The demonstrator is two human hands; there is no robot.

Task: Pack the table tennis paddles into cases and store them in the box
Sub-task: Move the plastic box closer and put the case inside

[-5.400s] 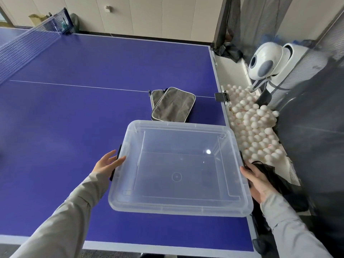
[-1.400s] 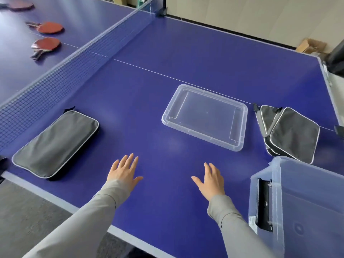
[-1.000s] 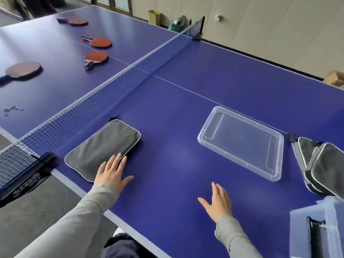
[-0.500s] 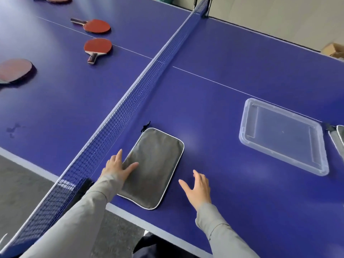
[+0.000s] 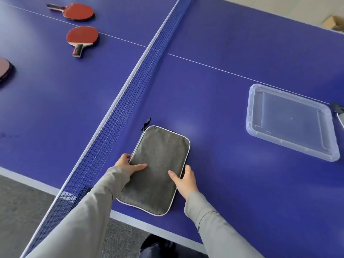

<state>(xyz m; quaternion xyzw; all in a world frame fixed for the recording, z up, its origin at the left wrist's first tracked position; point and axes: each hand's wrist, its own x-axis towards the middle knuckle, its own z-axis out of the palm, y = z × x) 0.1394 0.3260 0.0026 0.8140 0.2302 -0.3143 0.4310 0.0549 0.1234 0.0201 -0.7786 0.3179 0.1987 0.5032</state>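
A grey paddle case [image 5: 160,164] with white piping lies flat on the blue table beside the net, its zipper pull at the far corner. My left hand [image 5: 128,164] grips its left edge, thumb on top and fingers curled round the side. My right hand [image 5: 184,180] holds the right edge, thumb on the fabric and fingers down the side. Beyond the net lie two red paddles [image 5: 81,36] [image 5: 78,11], and a third paddle [image 5: 4,69] is cut off at the left border. The storage box is out of view.
The net [image 5: 130,101] runs diagonally just left of the case. A clear plastic lid [image 5: 290,121] rests on the table to the right, with the corner of another case [image 5: 340,116] behind it. The table's near edge [image 5: 130,218] is close below the case.
The view has swung left, away from the box. Both hands have moved from the bare table onto the grey case and now hold its two long edges.
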